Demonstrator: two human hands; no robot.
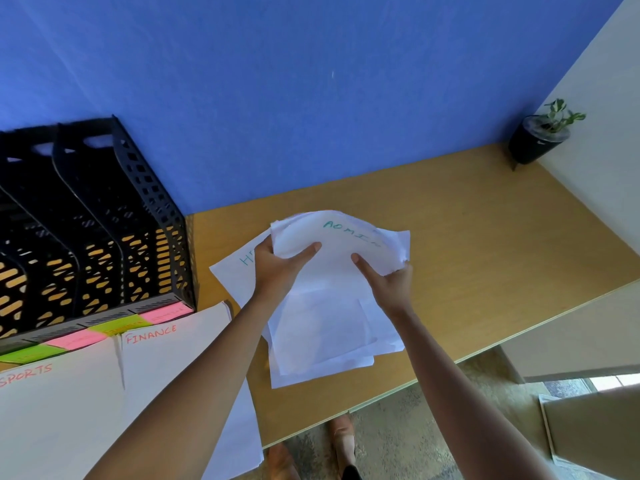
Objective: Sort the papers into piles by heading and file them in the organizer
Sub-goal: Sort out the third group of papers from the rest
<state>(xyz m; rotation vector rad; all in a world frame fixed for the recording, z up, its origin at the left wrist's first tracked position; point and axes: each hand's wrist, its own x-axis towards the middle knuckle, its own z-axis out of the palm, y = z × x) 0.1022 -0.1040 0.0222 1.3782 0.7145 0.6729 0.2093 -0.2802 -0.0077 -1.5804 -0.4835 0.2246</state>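
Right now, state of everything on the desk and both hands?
left hand: grips the stack's left edge
right hand: grips the stack's right edge
ADMIN stack: bowed upward, top sheet heading visible
sheet starting "H": flat, partly under the stack
FINANCE sheet: flat on desk
SPORTS sheet: flat on desk
organizer: upright, visible slots look empty
potted plant: upright, desk's far corner

1. A loose stack of white papers (325,317) is held bowed above the desk, its top sheet headed "ADMIN" in green.
2. A sheet lettered "H" (235,271) lies under the stack.
3. Sheets headed "FINANCE" (173,362) and "SPORTS" (52,410) lie flat before the black mesh organizer (104,230), which stands upright with coloured labels.
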